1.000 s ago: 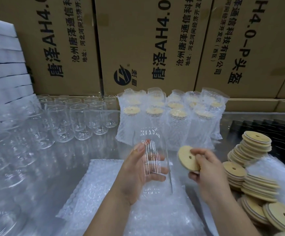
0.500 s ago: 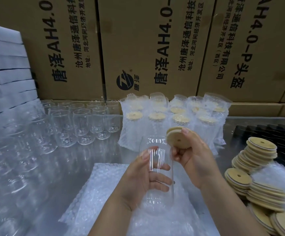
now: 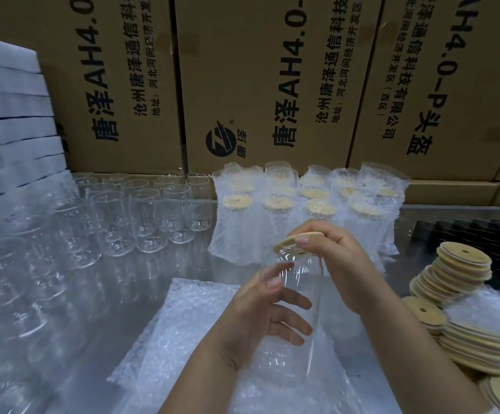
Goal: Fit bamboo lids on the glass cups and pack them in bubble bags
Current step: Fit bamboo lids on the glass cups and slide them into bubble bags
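Brown cardboard boxes with black printed lettering [image 3: 272, 70] wall off the back of a shiny metal surface [image 3: 123, 288]. Stacked white foam sheets [image 3: 9, 115] stand at far left. Rows of empty clear glass cups [image 3: 141, 216] fill the left part of the surface, and a cluster of lidded cups in clear bubble bags [image 3: 272, 222] stands upright at rear centre. Leaning stacks of round bamboo lids, each with a small hole [image 3: 460, 264], lie at right.

Near centre, above a flat pile of clear bubble bags [image 3: 189, 318], the left hand [image 3: 260, 321] holds a tall clear glass cup [image 3: 299, 363] upright. Its forearm rises from the bottom edge, the thumb points up on the near side, and the fingers curl round the far side and show through the glass. Its grip is clamped on the cup's middle. The right hand [image 3: 341, 264] reaches in from lower right, wrist bent over the cup's mouth. Its grip is pinched on a round pale bamboo lid [image 3: 284, 245], thumb on the near edge and fingers curled over the top. The lid lies tilted at the cup's mouth, not seated flat.
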